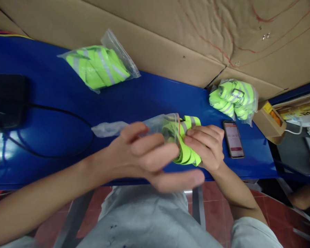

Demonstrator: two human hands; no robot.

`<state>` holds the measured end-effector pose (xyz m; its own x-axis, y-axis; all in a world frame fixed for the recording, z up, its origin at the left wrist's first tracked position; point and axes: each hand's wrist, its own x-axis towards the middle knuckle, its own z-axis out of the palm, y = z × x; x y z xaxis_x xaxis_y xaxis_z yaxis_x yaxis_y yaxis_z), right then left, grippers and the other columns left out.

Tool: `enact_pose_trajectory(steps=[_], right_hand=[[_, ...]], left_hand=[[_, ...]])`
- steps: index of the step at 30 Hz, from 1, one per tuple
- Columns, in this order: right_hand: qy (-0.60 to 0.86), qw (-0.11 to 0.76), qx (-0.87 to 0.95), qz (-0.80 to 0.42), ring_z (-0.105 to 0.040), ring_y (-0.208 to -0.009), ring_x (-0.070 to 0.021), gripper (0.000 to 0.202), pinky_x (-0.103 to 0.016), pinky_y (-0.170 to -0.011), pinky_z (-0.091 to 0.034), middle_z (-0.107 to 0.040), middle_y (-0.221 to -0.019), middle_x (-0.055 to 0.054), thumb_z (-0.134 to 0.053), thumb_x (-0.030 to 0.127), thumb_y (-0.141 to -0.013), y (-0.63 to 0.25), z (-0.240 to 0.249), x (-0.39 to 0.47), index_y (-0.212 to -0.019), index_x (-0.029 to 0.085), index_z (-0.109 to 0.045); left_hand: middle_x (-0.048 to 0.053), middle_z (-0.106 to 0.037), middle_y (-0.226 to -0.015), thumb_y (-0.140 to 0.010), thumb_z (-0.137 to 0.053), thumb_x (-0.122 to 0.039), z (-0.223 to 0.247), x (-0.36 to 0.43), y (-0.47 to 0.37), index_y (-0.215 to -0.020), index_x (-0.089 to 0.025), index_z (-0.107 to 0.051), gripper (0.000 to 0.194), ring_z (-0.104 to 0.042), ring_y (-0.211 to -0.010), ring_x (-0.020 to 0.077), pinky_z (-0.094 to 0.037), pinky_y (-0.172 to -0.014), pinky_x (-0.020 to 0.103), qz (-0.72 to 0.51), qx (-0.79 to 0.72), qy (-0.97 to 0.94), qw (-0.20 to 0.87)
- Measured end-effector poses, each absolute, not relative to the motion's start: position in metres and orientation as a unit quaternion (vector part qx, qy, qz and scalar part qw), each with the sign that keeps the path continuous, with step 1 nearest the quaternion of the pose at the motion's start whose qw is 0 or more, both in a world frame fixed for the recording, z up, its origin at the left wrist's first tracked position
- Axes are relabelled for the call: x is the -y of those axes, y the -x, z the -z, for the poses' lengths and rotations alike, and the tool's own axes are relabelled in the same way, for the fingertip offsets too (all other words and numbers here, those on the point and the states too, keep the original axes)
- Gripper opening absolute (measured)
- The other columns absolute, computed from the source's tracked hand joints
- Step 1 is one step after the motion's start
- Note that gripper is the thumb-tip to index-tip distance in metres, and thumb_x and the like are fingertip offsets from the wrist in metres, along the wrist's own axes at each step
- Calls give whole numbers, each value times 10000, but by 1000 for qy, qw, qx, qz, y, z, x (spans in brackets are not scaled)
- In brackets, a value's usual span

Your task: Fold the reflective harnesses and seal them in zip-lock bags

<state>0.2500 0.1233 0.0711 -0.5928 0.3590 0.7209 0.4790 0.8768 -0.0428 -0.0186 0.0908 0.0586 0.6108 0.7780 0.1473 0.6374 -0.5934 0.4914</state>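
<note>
My right hand (pixel 208 146) is closed around a folded neon-yellow reflective belt (pixel 187 156) with grey stripes, above the table's front part. The left part of the belt lies inside the mouth of a clear zip bag (pixel 155 124), whose red-lined edge runs across the belt. The bag's other end stretches left, flattened and crumpled. My left hand (pixel 155 158), slightly blurred, is beside the bag with its fingers apart and its thumb pointing right. Its fingers partly cover the bag, and whether they touch it I cannot tell.
On the blue table (pixel 155 93) lie a bagged yellow belt (pixel 98 67) at back left and more bagged belts (pixel 234 98) at right. Nearby are a phone (pixel 234 139) and a small cardboard box (pixel 270 122). A black device (pixel 7 100) with cables sits left. Cardboard (pixel 155 38) lines the back.
</note>
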Motion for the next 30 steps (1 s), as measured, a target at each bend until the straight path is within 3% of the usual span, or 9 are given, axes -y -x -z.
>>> enact_pose_trajectory(steps=[3, 6, 9, 12, 15, 18, 21, 24, 30], right_hand=[[244, 386, 885, 87, -755, -1085, -217, 561, -414, -922, -544, -794, -1156, 57, -604, 188, -1026, -257, -75, -122, -1473, 525, -566], [254, 357, 896, 79, -760, -1082, -220, 602, -429, -944, -527, -797, -1126, 92, -675, 198, -992, -263, -77, -121, -1420, 609, -573], [263, 302, 915, 50, -751, -1128, -229, 546, -444, -978, -519, -804, -1140, 92, -690, 209, -998, -263, -74, -123, -1384, 589, -621], [296, 237, 924, -38, -721, -1219, -258, 355, -492, -1031, -510, -798, -1215, 69, -656, 253, -1032, -259, -66, -132, -1272, 506, -719], [307, 184, 931, -72, -681, -1300, -259, 298, -508, -1077, -491, -772, -1318, 42, -604, 229, -1060, -255, -55, -145, -1235, 424, -746], [283, 171, 943, -34, -661, -1334, -229, 424, -462, -1087, -477, -733, -1408, 22, -545, 161, -1078, -255, -49, -152, -1406, 402, -660], [260, 182, 948, -22, -659, -1340, -220, 470, -439, -1092, -469, -719, -1432, 10, -522, 141, -1079, -253, -48, -152, -1469, 386, -614], [256, 179, 949, -47, -655, -1352, -216, 487, -433, -1121, -462, -712, -1442, 18, -523, 124, -1066, -249, -48, -148, -1452, 402, -624], [268, 254, 927, -65, -571, -1468, -290, 490, -529, -1204, -438, -662, -1502, -60, -548, 172, -1008, -250, -39, -149, -1477, 312, -570]], left_hand=[[-139, -727, -1056, -824, -694, -401, -57, -79, 19, -1450, -876, -122, 972, -724, -1030, 247, -678, -985, 501, -231, -270, -922, 155], [-112, -711, -988, -831, -677, -394, -67, -83, 19, -1422, -898, -142, 943, -728, -1015, 256, -712, -868, 483, -297, -228, -926, 54], [-65, -700, -978, -883, -649, -293, -76, -94, 18, -1473, -787, -324, 835, -733, -942, 234, -699, -767, 429, -328, -242, -907, -102], [-14, -710, -1073, -959, -546, -166, -74, -104, 17, -1597, -610, -302, 815, -734, -855, 209, -641, -689, 357, -237, -301, -914, -131], [51, -690, -1285, -987, -608, -204, -68, -114, 23, -1697, -435, -129, 887, -751, -956, 238, -628, -771, 361, -140, -338, -930, -15], [101, -621, -1432, -876, -830, -408, -63, -127, 34, -1695, -353, -171, 1053, -703, -1182, 301, -600, -959, 407, -154, -360, -919, 53], [169, -445, -1642, -746, -922, -532, -54, -143, 44, -1682, -267, -239, 1189, -484, -1487, 375, -405, -1229, 508, -161, -392, -904, 60], [198, -279, -1755, -742, -899, -605, -39, -155, 47, -1698, -188, -173, 1271, -254, -1630, 386, -173, -1322, 575, -119, -397, -906, 83], [209, -403, -1692, -840, -748, -722, -24, -155, 37, -1707, -220, -192, 1146, -410, -1544, 378, -187, -1289, 578, -120, -425, -889, 124]])
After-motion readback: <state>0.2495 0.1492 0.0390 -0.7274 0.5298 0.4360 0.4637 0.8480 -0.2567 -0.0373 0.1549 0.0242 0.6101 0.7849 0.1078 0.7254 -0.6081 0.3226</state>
